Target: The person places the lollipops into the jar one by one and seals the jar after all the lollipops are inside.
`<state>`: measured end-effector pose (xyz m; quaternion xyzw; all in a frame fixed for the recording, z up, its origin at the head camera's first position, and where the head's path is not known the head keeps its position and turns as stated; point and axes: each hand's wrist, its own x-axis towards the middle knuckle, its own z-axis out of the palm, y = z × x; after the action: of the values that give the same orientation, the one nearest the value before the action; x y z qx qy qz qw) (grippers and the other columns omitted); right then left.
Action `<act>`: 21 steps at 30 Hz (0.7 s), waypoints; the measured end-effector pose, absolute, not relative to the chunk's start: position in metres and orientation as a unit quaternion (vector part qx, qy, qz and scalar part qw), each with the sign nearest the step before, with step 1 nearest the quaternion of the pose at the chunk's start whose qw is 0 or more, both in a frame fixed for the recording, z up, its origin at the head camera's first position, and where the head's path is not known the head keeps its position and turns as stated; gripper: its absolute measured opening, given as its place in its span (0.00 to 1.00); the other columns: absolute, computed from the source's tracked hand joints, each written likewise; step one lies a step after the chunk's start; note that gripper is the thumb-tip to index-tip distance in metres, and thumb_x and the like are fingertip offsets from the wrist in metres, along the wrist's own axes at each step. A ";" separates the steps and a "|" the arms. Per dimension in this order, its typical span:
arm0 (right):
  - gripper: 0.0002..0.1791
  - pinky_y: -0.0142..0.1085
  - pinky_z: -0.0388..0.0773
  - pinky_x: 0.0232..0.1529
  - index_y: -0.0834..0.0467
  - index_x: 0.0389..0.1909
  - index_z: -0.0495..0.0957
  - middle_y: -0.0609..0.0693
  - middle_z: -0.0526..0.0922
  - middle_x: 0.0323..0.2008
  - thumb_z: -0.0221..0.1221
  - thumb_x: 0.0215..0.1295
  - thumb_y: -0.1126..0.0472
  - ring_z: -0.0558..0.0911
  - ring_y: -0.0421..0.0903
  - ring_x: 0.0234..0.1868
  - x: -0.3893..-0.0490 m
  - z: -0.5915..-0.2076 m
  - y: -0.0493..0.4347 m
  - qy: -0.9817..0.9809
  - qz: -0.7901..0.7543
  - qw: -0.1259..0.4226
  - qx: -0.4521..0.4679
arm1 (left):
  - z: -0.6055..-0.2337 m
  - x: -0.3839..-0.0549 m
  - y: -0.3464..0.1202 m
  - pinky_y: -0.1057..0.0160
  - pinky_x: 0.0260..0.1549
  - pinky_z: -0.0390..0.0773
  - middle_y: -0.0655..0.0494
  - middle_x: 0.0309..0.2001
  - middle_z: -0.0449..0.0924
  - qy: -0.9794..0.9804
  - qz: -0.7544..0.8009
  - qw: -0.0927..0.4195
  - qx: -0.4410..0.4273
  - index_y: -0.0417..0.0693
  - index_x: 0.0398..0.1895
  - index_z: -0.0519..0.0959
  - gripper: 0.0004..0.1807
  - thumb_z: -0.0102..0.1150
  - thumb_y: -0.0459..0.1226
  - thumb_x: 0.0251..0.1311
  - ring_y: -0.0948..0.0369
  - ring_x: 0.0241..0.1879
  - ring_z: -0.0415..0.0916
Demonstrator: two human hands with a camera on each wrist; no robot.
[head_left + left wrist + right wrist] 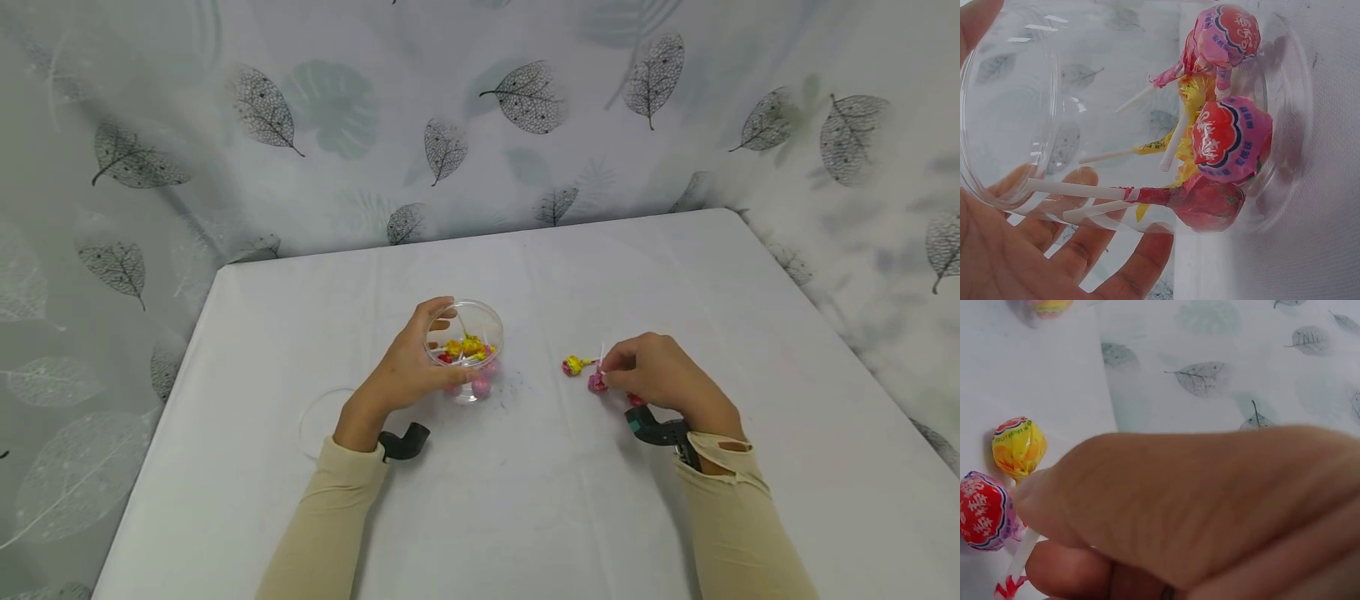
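My left hand [408, 362] grips a clear round jar [491, 321] by its side, thumb in front and fingers behind. Several wrapped lollipops fill its lower part, among them a pink one [1232, 134], a red one [1207, 203] and yellow ones. At the right, my right hand [660, 375] pinches a pink lollipop [597, 382] near its white stick, the wrapped ball low at the table; the thumb partly hides the grip. Beside it lies a yellow lollipop [573, 366]. A red lollipop [636, 400] shows partly from under the right hand.
A clear round lid [302, 429] lies on the white-covered table [480, 517], left of the jar and partly behind the left wrist. Leaf-patterned curtains [337, 108] stand along the back and sides of the table.
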<state>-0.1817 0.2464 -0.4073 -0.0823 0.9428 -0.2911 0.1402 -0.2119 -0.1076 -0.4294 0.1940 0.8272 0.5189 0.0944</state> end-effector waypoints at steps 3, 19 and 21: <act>0.04 0.36 0.74 0.30 0.57 0.34 0.83 0.46 0.83 0.29 0.61 0.60 0.63 0.76 0.45 0.31 -0.181 -0.406 0.247 0.946 -0.289 0.124 -0.080 | -0.429 -0.212 -0.107 0.44 0.56 0.71 0.53 0.68 0.62 0.828 0.518 0.097 0.191 0.63 0.73 0.53 0.55 0.76 0.53 0.43 0.46 0.66 0.62; 0.05 0.36 0.75 0.30 0.58 0.36 0.81 0.50 0.83 0.30 0.58 0.63 0.61 0.78 0.48 0.33 -0.180 -0.401 0.254 0.960 -0.268 0.065 -0.041 | -0.397 -0.197 -0.101 0.44 0.61 0.66 0.50 0.67 0.62 0.823 0.526 0.108 0.186 0.50 0.73 0.52 0.52 0.74 0.40 0.48 0.51 0.66 0.62; 0.05 0.36 0.75 0.30 0.58 0.36 0.80 0.51 0.83 0.30 0.58 0.63 0.62 0.77 0.49 0.33 -0.179 -0.401 0.255 0.960 -0.269 0.062 -0.038 | -0.397 -0.197 -0.101 0.44 0.63 0.64 0.50 0.67 0.63 0.820 0.528 0.105 0.192 0.49 0.73 0.52 0.52 0.74 0.40 0.48 0.52 0.66 0.62</act>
<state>-0.1792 0.2547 -0.4006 -0.0384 0.9604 -0.2688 0.0619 -0.1967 -0.1009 -0.3972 0.1919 0.8204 0.5283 0.1050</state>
